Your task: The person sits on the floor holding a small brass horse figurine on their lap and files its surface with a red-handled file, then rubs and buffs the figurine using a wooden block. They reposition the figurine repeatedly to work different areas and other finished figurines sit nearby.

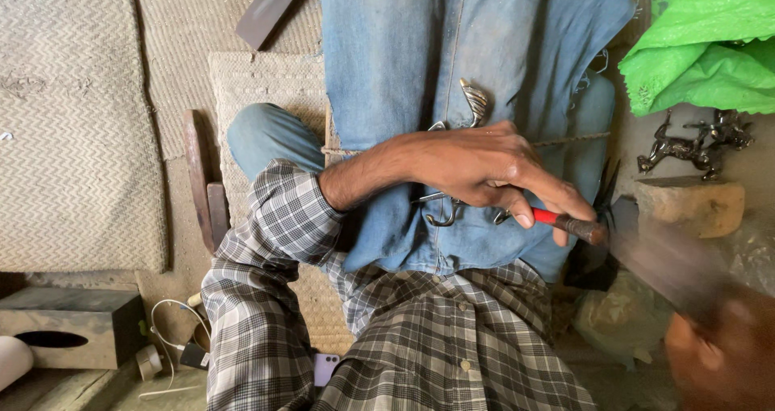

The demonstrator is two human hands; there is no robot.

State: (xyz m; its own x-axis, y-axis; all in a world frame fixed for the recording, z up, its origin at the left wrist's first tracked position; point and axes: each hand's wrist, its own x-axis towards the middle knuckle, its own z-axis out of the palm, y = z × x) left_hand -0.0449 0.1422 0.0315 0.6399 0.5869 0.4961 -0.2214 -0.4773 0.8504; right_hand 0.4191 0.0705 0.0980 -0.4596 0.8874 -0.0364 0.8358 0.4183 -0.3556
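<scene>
the left hand point(484, 169) reaches across the lap, fingers point(525, 209) pinching a red-handled tool point(569, 224) against a metal piece point(472, 104) on the jeans. the right hand point(718, 346), near right, is blurred; can't tell its grip.

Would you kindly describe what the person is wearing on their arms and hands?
The left arm wears a grey, white and black checked shirt sleeve, cuff pushed up above the wrist. The left hand is bare: no glove, ring or watch shows. The right hand is a motion blur at the frame's corner; its sleeve cannot be seen.
</scene>
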